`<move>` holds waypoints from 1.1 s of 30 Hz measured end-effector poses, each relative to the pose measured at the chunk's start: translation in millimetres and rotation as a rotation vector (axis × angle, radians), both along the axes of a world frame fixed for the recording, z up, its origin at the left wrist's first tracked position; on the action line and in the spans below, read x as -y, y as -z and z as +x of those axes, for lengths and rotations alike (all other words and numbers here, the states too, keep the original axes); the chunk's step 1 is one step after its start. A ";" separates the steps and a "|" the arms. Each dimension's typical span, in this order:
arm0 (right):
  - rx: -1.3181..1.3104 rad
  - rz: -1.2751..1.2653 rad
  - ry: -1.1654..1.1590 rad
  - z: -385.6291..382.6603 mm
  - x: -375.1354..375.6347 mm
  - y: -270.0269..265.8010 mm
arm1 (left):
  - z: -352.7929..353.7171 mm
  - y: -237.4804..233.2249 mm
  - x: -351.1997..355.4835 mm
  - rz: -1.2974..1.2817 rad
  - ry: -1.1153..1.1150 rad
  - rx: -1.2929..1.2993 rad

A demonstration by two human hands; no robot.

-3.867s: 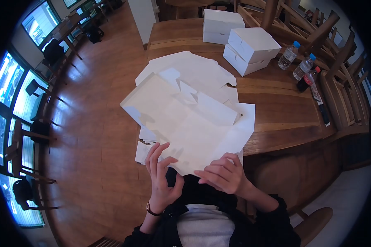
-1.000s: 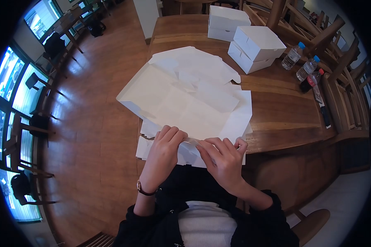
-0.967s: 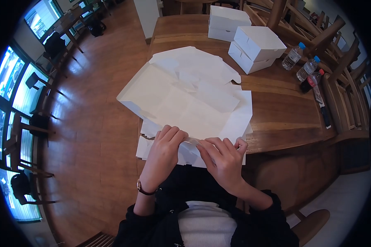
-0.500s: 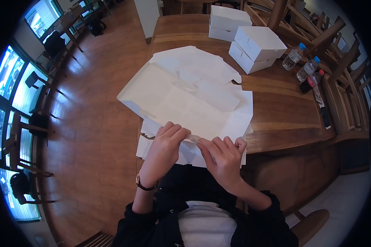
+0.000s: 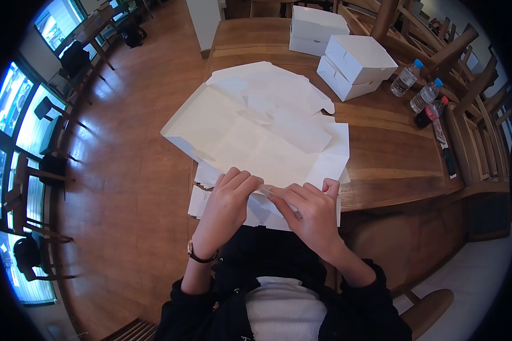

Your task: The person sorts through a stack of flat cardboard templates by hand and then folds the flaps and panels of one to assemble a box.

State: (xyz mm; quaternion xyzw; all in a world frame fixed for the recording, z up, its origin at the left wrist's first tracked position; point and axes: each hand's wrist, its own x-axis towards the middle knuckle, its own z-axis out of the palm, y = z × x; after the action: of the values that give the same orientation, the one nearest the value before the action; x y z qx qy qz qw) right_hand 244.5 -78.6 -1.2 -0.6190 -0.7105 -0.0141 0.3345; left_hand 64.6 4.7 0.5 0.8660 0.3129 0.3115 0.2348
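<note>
Flat white cardboard sheets (image 5: 256,131) lie in an overlapping stack on the wooden table (image 5: 387,170), with flaps and cut edges showing. My left hand (image 5: 228,199), with a watch at the wrist, pinches the front edge of the top sheet. Just to its right, my right hand (image 5: 310,210) is closed on the same edge, thumb below and fingers above. A short strip of the edge shows bent between the two hands. Both sets of fingertips are partly hidden.
Two folded white boxes (image 5: 361,59) (image 5: 317,29) stand at the back right. Beside them are two clear bottles (image 5: 405,78) (image 5: 425,95) and a dark drink bottle (image 5: 431,112). Stacked wooden chairs (image 5: 478,136) rise at the right.
My right hand has shifted slightly left and up along the edge, its fingers flatter. My left hand has hardly moved.
</note>
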 end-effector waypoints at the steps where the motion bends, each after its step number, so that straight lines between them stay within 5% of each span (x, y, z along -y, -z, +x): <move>1: 0.028 -0.004 0.002 -0.7 -1.2 -0.9 | -0.5 0.2 -0.9 -0.002 0.008 0.007; 21: -0.074 0.015 -0.108 3.8 10.3 -2.9 | -2.4 -1.1 -2.3 -0.026 0.033 0.049; 33: 0.113 0.034 -0.093 0.6 7.2 3.9 | -5.4 -4.0 -4.3 -0.097 0.074 0.071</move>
State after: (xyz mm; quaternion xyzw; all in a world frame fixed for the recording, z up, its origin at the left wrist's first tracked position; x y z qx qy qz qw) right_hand 245.1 -85.8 -5.1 -0.5779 -0.7558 -0.0454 0.3045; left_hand 59.2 9.1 4.5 0.8530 0.2870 0.3174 0.2989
